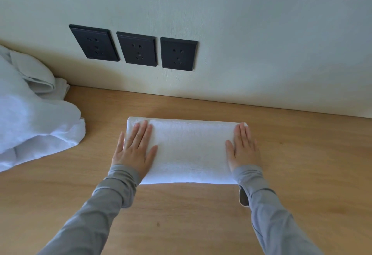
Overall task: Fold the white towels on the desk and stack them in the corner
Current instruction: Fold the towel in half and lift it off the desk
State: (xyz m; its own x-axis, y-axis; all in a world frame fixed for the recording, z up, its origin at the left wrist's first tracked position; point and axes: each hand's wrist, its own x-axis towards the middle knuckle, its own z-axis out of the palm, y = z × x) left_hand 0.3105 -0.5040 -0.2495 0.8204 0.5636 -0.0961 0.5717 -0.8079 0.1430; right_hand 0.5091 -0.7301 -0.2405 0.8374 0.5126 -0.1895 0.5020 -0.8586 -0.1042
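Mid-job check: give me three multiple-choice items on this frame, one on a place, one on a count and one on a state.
1. Where does the heap of unfolded towels lie, relative to the folded towel?
A. to its right
B. to its left
C. on top of it

2. How many black sockets are on the wall?
A. two
B. three
C. four

3. How do the hands lie?
A. both pinch one corner
B. both are lifted clear
C. left hand and right hand lie flat, one at each end

Answers:
1. B, the heap fills the left edge of the view.
2. B, three plates stand in a row.
3. C, straight fingers rest on the towel.
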